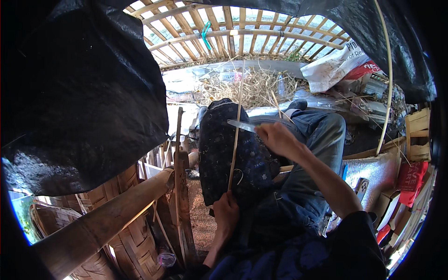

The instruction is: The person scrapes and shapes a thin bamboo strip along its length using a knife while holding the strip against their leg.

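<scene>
Head view: the left hand (226,210), low at the centre of the frame, has its fingers closed around the lower end of a thin bamboo strip (236,140), which runs up the middle of the picture. The right hand (275,138), right of centre, has its fingers wrapped around the handle of a knife (242,125); the blade points left and crosses the strip, though I cannot tell whether its edge cuts in.

Beneath the strip, a dark patterned cloth (215,149) drapes over one leg, with faded jeans (324,133) showing to its right. At lower left, a thick bamboo pole (102,228) slants past an upright wooden stake (181,200), with woven bamboo panels (135,245) behind. Brown, rough-looking ground (203,228) shows beside the stake.

Black plastic sheeting (84,93) fills the upper left and also hangs at upper right. Across the upper centre, pale shavings (252,88) lie heaped below a bamboo slat fence (242,39), bright daylight coming through. A white and red sack (333,70) lies at upper right; a red packet (413,184) sits at the right edge.
</scene>
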Demonstrator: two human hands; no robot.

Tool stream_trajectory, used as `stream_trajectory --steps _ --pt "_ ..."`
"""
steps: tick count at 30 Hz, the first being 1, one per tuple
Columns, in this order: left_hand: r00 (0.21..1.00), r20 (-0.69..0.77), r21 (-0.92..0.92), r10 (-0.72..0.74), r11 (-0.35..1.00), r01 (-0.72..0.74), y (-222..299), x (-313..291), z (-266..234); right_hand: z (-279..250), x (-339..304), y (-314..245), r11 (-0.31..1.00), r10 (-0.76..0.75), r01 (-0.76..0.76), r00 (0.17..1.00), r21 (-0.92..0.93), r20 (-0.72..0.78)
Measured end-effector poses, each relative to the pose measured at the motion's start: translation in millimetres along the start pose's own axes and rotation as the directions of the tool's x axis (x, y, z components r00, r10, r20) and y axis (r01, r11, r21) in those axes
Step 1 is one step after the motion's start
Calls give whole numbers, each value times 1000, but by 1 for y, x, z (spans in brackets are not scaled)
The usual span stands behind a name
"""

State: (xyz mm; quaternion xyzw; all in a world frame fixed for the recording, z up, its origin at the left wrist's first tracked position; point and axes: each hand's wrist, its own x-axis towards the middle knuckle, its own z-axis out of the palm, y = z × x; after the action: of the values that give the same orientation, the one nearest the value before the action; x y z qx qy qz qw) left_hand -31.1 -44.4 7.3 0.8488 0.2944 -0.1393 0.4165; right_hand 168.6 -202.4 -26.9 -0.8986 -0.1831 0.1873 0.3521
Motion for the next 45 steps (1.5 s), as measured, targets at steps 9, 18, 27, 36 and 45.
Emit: stream_trajectory --steps 9,18,27,36,45 --pt "995 -50 204 92 976 -80 -8 -6 8 -18 -5 6 976 199 -214 944 29 263" --pt "993 -90 293 81 955 -52 -4 -6 12 -12 -37 -7 964 122 -225 849 142 514" --pt "984 -104 355 146 930 -101 -9 -5 14 -13 -15 5 997 -68 69 998 -25 14" --pt "983 -102 364 154 925 -107 -11 -3 16 21 -65 -14 974 118 -196 865 113 487" --pt "979 -109 349 171 929 -124 -10 -5 15 -24 1 8 993 -83 89 994 75 -77"
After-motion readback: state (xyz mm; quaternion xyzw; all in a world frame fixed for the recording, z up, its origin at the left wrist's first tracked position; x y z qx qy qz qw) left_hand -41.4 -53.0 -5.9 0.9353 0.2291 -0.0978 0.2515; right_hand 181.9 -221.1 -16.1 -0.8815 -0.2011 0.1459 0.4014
